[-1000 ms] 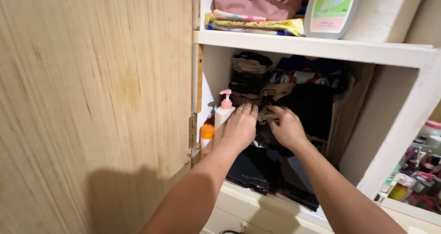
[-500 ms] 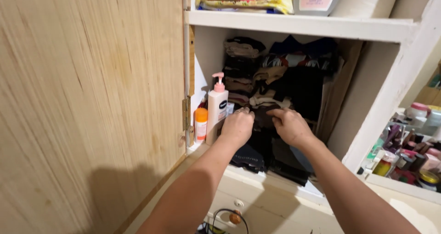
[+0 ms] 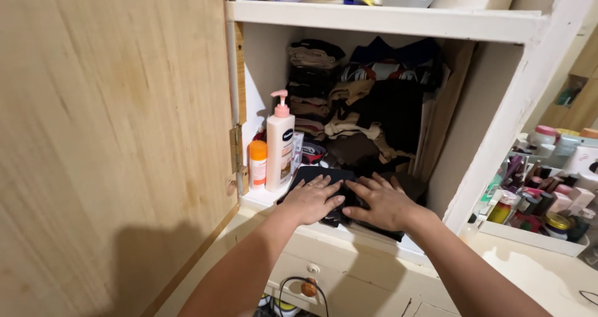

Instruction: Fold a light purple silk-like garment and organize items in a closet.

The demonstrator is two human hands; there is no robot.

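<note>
Both hands lie flat on a stack of dark folded clothes (image 3: 314, 175) at the front edge of the cupboard shelf (image 3: 261, 200). The left hand (image 3: 313, 198) rests palm down on the left part of the stack, its fingers (image 3: 322, 181) spread and pointing into the cupboard. The right hand (image 3: 381, 203) lies just beside it on the right part, its fingers (image 3: 363, 187) also spread and angled a little toward the left hand, so the two sets of fingertips nearly meet over the middle. Neither hand pinches or grips anything; they press down on the cloth.

The stack runs with its long side across the shelf, left to right, directly under both palms, and each hand covers about its own half. Behind it, deeper in, rises a taller pile of folded garments (image 3: 367, 114) in black, tan and patterned cloth. To the left of the left hand stand a white pump bottle (image 3: 280, 146) with a pink top and a small orange-capped bottle (image 3: 257, 163), near the hinge of the open wooden door (image 3: 112, 142). Off to the right, a tray of cosmetics (image 3: 542, 198) sits well apart on the surface.
</note>
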